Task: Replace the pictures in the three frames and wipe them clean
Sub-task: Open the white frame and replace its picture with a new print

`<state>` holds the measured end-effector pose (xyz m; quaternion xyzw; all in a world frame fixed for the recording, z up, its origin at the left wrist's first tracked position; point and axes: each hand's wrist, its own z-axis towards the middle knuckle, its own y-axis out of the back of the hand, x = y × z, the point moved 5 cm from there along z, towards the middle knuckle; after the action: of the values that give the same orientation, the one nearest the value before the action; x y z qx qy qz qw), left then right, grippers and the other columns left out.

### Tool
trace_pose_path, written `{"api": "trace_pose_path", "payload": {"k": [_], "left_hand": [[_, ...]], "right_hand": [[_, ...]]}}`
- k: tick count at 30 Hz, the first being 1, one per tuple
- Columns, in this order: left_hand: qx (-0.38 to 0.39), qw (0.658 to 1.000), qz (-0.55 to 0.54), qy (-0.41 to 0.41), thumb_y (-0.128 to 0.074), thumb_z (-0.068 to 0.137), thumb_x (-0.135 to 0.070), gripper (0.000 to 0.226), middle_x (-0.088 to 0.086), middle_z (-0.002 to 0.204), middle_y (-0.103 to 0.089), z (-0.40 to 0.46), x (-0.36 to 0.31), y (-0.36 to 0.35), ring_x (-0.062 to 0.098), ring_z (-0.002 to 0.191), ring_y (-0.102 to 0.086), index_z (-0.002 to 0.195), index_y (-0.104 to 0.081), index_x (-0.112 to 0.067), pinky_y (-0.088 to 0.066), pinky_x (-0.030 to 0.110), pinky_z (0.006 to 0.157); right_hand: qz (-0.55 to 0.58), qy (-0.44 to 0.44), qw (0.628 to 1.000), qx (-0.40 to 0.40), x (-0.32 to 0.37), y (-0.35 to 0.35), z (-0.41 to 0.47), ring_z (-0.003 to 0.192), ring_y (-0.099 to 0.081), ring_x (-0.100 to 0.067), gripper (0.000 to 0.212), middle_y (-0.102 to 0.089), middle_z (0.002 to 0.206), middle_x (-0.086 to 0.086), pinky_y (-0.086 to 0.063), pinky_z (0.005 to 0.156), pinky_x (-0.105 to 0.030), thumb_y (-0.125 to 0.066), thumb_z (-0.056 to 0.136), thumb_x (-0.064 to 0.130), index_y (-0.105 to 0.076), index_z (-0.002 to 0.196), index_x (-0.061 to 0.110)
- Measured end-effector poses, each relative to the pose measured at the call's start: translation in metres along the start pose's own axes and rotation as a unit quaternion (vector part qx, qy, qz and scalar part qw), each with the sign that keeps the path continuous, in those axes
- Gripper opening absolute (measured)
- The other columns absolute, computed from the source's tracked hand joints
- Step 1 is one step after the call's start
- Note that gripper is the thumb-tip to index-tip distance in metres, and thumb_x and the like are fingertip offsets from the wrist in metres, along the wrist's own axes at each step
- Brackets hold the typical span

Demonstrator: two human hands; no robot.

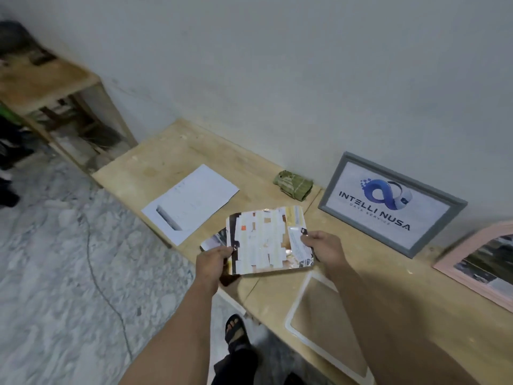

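Note:
My left hand (212, 259) and my right hand (323, 247) hold a glossy picture sheet with its backing panel (266, 240) by its two short sides, above the wooden bench (172, 157). Another print pokes out behind the sheet's left edge. A white empty frame (298, 307) lies flat on the bench under my right forearm. A grey frame (394, 204) with a blue logo picture leans on the wall. A pink frame (477, 262) with a photo leans at the far right. A folded green cloth (293, 184) lies by the wall.
Printed white paper sheets (191, 201) lie on the bench's left part. A wooden shelf unit (55, 90) stands at the far left. A thin cable (94, 259) runs across the marble floor. My sandalled foot (236, 329) is below the bench edge.

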<state>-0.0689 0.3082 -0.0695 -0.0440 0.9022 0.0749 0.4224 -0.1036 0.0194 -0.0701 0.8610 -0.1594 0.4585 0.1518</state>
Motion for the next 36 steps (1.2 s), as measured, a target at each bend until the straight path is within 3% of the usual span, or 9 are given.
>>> {"api": "trace_pose_path", "payload": {"k": [8, 12, 17, 20, 24, 28, 30, 32, 36], "left_hand": [[-0.095, 0.993, -0.056, 0.029, -0.070, 0.085, -0.005, 0.009, 0.012, 0.075, -0.058, 0.100, -0.043, 0.084, 0.023, 0.071, -0.050, 0.077, -0.069, -0.001, -0.046, 0.037, 0.069], [-0.128, 0.989, -0.043, 0.054, -0.068, 0.083, -0.002, 0.009, 0.015, 0.069, -0.060, 0.148, -0.057, 0.113, 0.025, 0.063, -0.053, 0.076, -0.069, 0.002, -0.047, 0.035, 0.062], [-0.161, 0.984, 0.027, 0.075, -0.066, 0.072, -0.005, 0.018, 0.014, 0.061, -0.060, 0.189, -0.059, 0.130, 0.024, 0.060, -0.054, 0.055, -0.065, -0.006, -0.047, 0.032, 0.063], [-0.162, 0.982, 0.079, 0.064, -0.064, 0.083, -0.004, 0.029, 0.012, 0.059, -0.064, 0.208, -0.061, 0.132, 0.027, 0.058, -0.058, 0.054, -0.067, -0.006, -0.048, 0.026, 0.058], [-0.158, 0.976, 0.141, 0.045, -0.068, 0.085, -0.010, 0.022, 0.017, 0.072, -0.073, 0.226, -0.070, 0.129, 0.030, 0.070, -0.066, 0.064, -0.074, -0.003, -0.056, 0.036, 0.067], [-0.180, 0.953, 0.237, 0.047, -0.065, 0.085, -0.011, 0.011, 0.005, 0.076, -0.067, 0.220, -0.073, 0.126, 0.022, 0.069, -0.060, 0.075, -0.070, -0.012, -0.044, 0.025, 0.057], [-0.195, 0.941, 0.273, 0.052, -0.063, 0.085, -0.012, 0.005, 0.003, 0.084, -0.067, 0.207, -0.069, 0.122, 0.020, 0.072, -0.058, 0.083, -0.066, -0.015, -0.039, 0.024, 0.055], [-0.200, 0.938, 0.277, 0.062, -0.061, 0.087, -0.012, 0.007, 0.003, 0.084, -0.066, 0.189, -0.064, 0.112, 0.021, 0.071, -0.058, 0.086, -0.067, -0.016, -0.039, 0.024, 0.056], [-0.199, 0.938, 0.263, 0.106, -0.053, 0.094, -0.018, 0.027, 0.000, 0.067, -0.055, 0.138, -0.049, 0.084, 0.019, 0.059, -0.054, 0.067, -0.057, -0.016, -0.045, 0.026, 0.060]], "right_hand": [[-0.137, 0.042, 0.988, 0.060, 0.062, -0.161, 0.085, 0.084, -0.070, -0.029, 0.014, -0.074, 0.084, -0.005, -0.055, 0.078, -0.042, -0.068, 0.073, 0.017, -0.076, 0.084, 0.014], [-0.208, 0.085, 0.972, 0.069, 0.092, -0.236, 0.120, 0.075, -0.059, -0.023, 0.017, -0.066, 0.076, 0.002, -0.044, 0.068, -0.032, -0.065, 0.077, 0.015, -0.076, 0.089, 0.017], [-0.280, 0.104, 0.952, 0.060, 0.105, -0.300, 0.158, 0.085, -0.064, -0.019, 0.021, -0.067, 0.086, 0.005, -0.049, 0.071, -0.028, -0.059, 0.082, 0.013, -0.075, 0.094, 0.018], [-0.302, 0.123, 0.943, 0.067, 0.105, -0.321, 0.179, 0.080, -0.064, -0.019, 0.019, -0.068, 0.084, 0.004, -0.048, 0.069, -0.027, -0.062, 0.087, 0.023, -0.075, 0.098, 0.017], [-0.303, 0.118, 0.944, 0.064, 0.099, -0.335, 0.201, 0.079, -0.064, -0.018, 0.023, -0.070, 0.085, 0.000, -0.046, 0.070, -0.025, -0.063, 0.087, 0.026, -0.075, 0.102, 0.014], [-0.325, 0.107, 0.938, 0.054, 0.092, -0.331, 0.202, 0.099, -0.062, -0.025, 0.032, -0.067, 0.105, -0.006, -0.051, 0.087, -0.036, -0.059, 0.087, 0.019, -0.064, 0.117, 0.010], [-0.341, 0.112, 0.932, 0.053, 0.089, -0.317, 0.195, 0.103, -0.059, -0.023, 0.037, -0.062, 0.113, -0.005, -0.047, 0.083, -0.032, -0.060, 0.087, 0.019, -0.058, 0.123, 0.014], [-0.364, 0.110, 0.923, 0.056, 0.084, -0.293, 0.185, 0.103, -0.059, -0.024, 0.032, -0.061, 0.111, -0.005, -0.042, 0.079, -0.028, -0.061, 0.086, 0.016, -0.060, 0.118, 0.014], [-0.440, 0.073, 0.894, 0.040, 0.063, -0.222, 0.160, 0.091, -0.057, -0.027, 0.012, -0.063, 0.099, -0.005, -0.039, 0.072, -0.029, -0.055, 0.083, 0.014, -0.063, 0.092, 0.014]]}}
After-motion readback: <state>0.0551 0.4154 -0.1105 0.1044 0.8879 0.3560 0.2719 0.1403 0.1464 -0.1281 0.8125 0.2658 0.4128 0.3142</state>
